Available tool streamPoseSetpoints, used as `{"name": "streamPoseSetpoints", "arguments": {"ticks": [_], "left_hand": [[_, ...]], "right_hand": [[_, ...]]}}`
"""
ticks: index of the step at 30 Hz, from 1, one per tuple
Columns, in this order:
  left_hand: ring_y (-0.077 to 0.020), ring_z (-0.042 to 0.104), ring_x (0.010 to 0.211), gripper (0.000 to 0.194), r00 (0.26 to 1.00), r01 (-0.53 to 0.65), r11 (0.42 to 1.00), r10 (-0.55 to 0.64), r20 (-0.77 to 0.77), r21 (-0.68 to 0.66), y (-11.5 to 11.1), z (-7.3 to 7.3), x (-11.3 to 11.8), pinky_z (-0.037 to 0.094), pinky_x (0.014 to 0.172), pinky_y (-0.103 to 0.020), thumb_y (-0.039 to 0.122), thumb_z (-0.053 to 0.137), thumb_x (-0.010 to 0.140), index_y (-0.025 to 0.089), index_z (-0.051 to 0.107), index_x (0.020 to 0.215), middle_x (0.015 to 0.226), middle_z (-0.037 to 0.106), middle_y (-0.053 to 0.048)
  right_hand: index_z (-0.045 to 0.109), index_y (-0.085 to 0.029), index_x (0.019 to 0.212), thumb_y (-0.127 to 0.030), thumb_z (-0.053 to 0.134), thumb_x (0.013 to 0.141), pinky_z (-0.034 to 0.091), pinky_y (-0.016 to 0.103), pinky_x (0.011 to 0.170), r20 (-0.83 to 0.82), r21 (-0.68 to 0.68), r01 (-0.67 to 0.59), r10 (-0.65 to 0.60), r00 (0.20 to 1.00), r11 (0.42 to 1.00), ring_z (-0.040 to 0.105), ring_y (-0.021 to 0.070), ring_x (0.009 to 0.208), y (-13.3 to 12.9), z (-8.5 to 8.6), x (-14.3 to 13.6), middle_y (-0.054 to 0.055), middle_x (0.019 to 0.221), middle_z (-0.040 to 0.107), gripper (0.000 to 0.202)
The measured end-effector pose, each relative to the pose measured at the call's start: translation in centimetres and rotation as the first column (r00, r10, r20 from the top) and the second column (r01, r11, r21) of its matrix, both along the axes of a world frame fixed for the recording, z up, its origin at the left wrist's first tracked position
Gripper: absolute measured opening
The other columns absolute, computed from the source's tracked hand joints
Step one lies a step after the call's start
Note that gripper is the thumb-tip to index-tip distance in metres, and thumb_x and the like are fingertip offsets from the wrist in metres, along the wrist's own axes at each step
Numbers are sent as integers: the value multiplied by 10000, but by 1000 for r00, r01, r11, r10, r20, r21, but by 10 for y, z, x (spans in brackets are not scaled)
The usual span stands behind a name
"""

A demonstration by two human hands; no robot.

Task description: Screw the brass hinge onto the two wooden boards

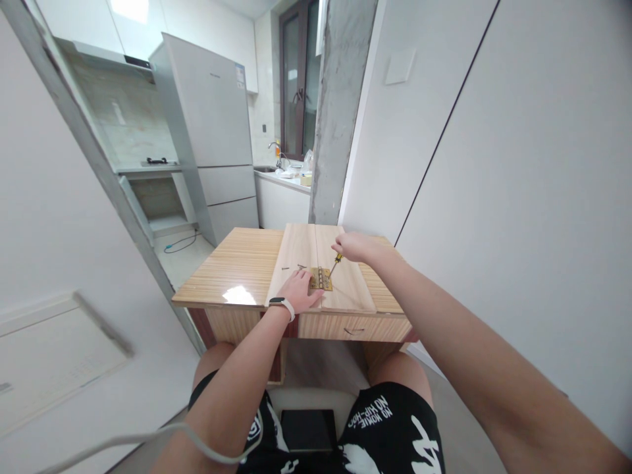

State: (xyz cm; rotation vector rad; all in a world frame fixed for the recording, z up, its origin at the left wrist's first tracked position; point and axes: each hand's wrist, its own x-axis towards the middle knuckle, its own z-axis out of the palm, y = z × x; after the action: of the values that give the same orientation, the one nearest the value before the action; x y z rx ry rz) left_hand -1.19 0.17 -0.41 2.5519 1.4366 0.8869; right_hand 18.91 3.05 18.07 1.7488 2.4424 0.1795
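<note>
Silver-grey, one fridge (217, 118) stands beyond one wood-grained counter (232, 263), on which two pale boards (301, 243) lie side by side; one dark screw (285, 268) rests on the left board, a cluster of screws (301, 266), too small to count, just to its right; the left hand (299, 293) lies flattened, thumb spread, against one brass hinge (321, 278) spanning the boards' seam; one screwdriver (338, 259) slants onto the hinge's right leaf, clamped in the right hand (353, 246), apart from the left.

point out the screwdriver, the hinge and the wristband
Screwdriver (338, 257): head view, on its handle
Hinge (320, 278): head view, on its central knuckle
Wristband (278, 300): head view, on its dark face
</note>
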Motion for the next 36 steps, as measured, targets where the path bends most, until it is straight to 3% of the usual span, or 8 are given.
{"name": "streamPoseSetpoints", "arguments": {"ticks": [8, 12, 17, 23, 31, 36], "left_hand": [[-306, 519, 1218, 486, 1000, 0, 1000, 0, 12, -28, -2, 2, 0, 390, 1090, -477, 547, 603, 909, 208, 568, 1255, 1250, 624, -124], [-304, 528, 1209, 483, 1000, 4, 1000, -3, 15, -21, -1, 1, 0, 405, 1076, -475, 548, 600, 912, 213, 565, 1258, 1247, 624, -122], [-305, 533, 1200, 488, 1000, 6, 1000, -6, 10, 2, 0, -1, -1, 412, 1069, -468, 551, 602, 912, 198, 567, 1248, 1234, 628, -129], [-305, 530, 1209, 488, 1000, 4, 1000, -4, 7, -10, 0, 0, -1, 403, 1076, -474, 552, 604, 912, 210, 558, 1258, 1247, 625, -124], [-305, 527, 1206, 491, 1000, -2, 1000, 2, 4, -11, 0, -1, -1, 410, 1069, -464, 552, 602, 913, 202, 559, 1255, 1248, 621, -126], [-302, 530, 1191, 475, 1000, -2, 1000, 2, -1, 0, 1, -1, -1, 409, 1070, -461, 548, 606, 911, 202, 568, 1234, 1229, 625, -120]], "right_hand": [[689, -210, 1117, -333, 524, 1002, 438, 269, 746, -48, -15, -139, 138, 989, 990, 682, 215, 956, 0, -2, 8, 93, 1086, 745, 236], [647, -162, 1239, -449, 510, 1006, 471, 305, 801, -53, 36, -42, 44, 998, 998, 680, 261, 1030, -2, -4, 6, 163, 1180, 718, 394], [720, -144, 1177, -596, 355, 1025, 486, 364, 890, 37, 27, 47, -48, 998, 999, 675, 321, 1105, -5, -1, 1, 229, 1186, 709, 601], [731, -121, 1173, -512, 437, 1028, 492, 344, 857, 70, 12, -6, 5, 998, 1000, 694, 301, 1064, -6, 4, -1, 223, 1162, 722, 510], [734, -213, 1023, -384, 661, 941, 449, 259, 744, -30, -5, -114, 114, 993, 993, 693, 211, 939, 1, -1, 10, 81, 1033, 760, 204], [696, -153, 1151, -553, 515, 998, 466, 283, 782, -103, 42, -4, 9, 995, 999, 694, 245, 963, -2, -6, 9, 162, 1105, 741, 465]]}}
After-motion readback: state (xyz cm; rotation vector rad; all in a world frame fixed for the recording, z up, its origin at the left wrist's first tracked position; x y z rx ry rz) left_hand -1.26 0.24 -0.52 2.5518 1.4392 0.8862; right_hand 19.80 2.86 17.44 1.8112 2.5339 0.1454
